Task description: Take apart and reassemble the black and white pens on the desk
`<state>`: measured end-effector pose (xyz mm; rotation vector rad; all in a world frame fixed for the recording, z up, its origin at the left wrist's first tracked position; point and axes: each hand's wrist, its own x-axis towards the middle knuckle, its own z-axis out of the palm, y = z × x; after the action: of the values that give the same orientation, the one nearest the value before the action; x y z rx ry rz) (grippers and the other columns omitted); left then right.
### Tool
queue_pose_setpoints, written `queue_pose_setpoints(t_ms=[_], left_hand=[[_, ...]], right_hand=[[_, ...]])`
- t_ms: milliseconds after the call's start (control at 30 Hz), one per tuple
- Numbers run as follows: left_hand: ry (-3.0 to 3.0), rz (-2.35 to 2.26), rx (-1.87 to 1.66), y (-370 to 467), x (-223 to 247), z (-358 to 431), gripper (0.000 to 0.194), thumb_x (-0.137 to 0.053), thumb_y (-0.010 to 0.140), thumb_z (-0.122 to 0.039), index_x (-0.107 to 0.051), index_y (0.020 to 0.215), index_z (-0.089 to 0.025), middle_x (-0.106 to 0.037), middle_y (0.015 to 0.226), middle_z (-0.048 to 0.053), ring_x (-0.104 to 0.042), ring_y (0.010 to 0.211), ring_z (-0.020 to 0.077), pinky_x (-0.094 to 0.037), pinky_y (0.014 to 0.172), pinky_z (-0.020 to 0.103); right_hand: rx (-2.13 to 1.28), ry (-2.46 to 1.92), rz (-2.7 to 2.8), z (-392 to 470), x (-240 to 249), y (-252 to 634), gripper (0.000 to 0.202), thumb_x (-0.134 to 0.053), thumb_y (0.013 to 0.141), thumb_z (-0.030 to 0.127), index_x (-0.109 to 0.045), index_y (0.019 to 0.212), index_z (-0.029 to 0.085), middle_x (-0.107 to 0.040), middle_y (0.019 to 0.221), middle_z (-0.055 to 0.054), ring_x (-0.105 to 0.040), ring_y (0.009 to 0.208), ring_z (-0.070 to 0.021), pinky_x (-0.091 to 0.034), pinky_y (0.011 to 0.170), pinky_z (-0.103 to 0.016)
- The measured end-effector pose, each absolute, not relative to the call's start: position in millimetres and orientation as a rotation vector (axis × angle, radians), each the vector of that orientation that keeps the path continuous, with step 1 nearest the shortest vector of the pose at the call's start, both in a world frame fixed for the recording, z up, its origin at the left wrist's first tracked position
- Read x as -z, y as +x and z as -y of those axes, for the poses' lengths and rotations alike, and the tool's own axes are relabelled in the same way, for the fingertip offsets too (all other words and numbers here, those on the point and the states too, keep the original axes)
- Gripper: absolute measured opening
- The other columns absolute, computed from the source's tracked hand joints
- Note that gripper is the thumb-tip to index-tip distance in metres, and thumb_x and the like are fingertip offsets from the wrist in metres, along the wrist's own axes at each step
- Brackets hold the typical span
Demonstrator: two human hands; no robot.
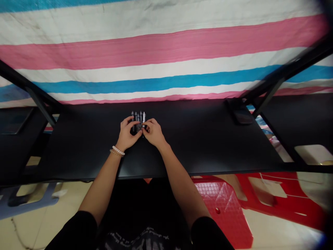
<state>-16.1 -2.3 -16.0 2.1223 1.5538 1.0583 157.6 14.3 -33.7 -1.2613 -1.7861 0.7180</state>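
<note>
Several dark, clear-bodied pens lie side by side on the black table, pointing away from me. At the right end of the row is a white pen. My left hand rests over the lower part of the dark pens, thumb and fingers curved apart around them. My right hand pinches the lower part of the white pen between thumb and fingers. The thumbs nearly meet, and the fingers hide parts of the pens.
A dark phone-like object lies at the table's right back, beside a black metal frame. A striped sheet hangs behind the table. A red plastic stool stands below the front edge.
</note>
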Motion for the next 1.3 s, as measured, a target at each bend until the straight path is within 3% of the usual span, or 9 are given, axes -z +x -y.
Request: queue_pose_setpoints(t_ms=[100, 167, 367, 533, 900, 1300], left_hand=[[2.177, -1.35, -0.925, -24, 16, 1, 0.059, -0.08, 0.074, -0.02, -0.063, 0.131, -0.022, -0.044, 0.157, 0.016, -0.041, 0.147, 0.0338, -0.035, 0.121, 0.057], [2.159, -1.303, -0.855, -27, 17, 1, 0.062, -0.081, 0.075, -0.023, -0.062, 0.133, -0.022, -0.043, 0.159, 0.016, -0.041, 0.149, 0.0339, -0.035, 0.121, 0.057], [2.174, -1.322, -0.813, -26, 23, 1, 0.054, -0.078, 0.082, -0.034, -0.064, 0.133, -0.022, -0.047, 0.158, 0.014, -0.041, 0.15, 0.0319, -0.034, 0.123, 0.056], [2.191, -1.319, -0.764, -26, 25, 0, 0.055, -0.079, 0.083, -0.034, -0.064, 0.135, -0.022, -0.046, 0.16, 0.012, -0.038, 0.152, 0.0304, -0.034, 0.124, 0.054], [2.127, -1.292, -0.899, -26, 25, -2, 0.04, -0.082, 0.08, -0.025, -0.073, 0.119, -0.021, -0.063, 0.144, 0.013, -0.057, 0.137, 0.0281, -0.042, 0.12, 0.052], [2.239, -1.27, -1.006, -27, 29, -3, 0.031, -0.083, 0.079, -0.026, -0.072, 0.107, -0.019, -0.06, 0.138, 0.015, -0.058, 0.129, 0.0305, -0.048, 0.111, 0.055]], right_hand=[[-0.715, -1.312, 1.769, -15, 33, 158, 0.02, -0.061, 0.086, 0.014, -0.075, 0.1, 0.018, -0.062, 0.101, -0.007, -0.057, 0.066, -0.0132, -0.054, 0.07, -0.032], [-0.715, -1.345, 1.756, -16, 32, 159, 0.019, -0.06, 0.086, 0.015, -0.076, 0.097, 0.018, -0.063, 0.101, -0.008, -0.058, 0.068, -0.0143, -0.054, 0.071, -0.033], [-0.515, -1.427, 1.84, -12, 25, 161, 0.014, -0.063, 0.087, 0.02, -0.076, 0.089, 0.022, -0.067, 0.088, -0.008, -0.058, 0.086, -0.0251, -0.049, 0.086, -0.043], [-0.522, -1.409, 1.901, -11, 23, 163, 0.017, -0.063, 0.087, 0.023, -0.075, 0.099, 0.02, -0.067, 0.086, -0.007, -0.057, 0.086, -0.0253, -0.048, 0.085, -0.04], [-0.545, -1.381, 1.944, -10, 24, 161, 0.02, -0.059, 0.091, 0.019, -0.074, 0.104, 0.019, -0.067, 0.097, -0.01, -0.061, 0.095, -0.026, -0.05, 0.089, -0.04], [-0.519, -1.475, 1.961, -8, 20, 158, 0.023, -0.056, 0.092, 0.019, -0.072, 0.107, 0.017, -0.066, 0.097, -0.01, -0.059, 0.095, -0.0251, -0.048, 0.09, -0.038]])
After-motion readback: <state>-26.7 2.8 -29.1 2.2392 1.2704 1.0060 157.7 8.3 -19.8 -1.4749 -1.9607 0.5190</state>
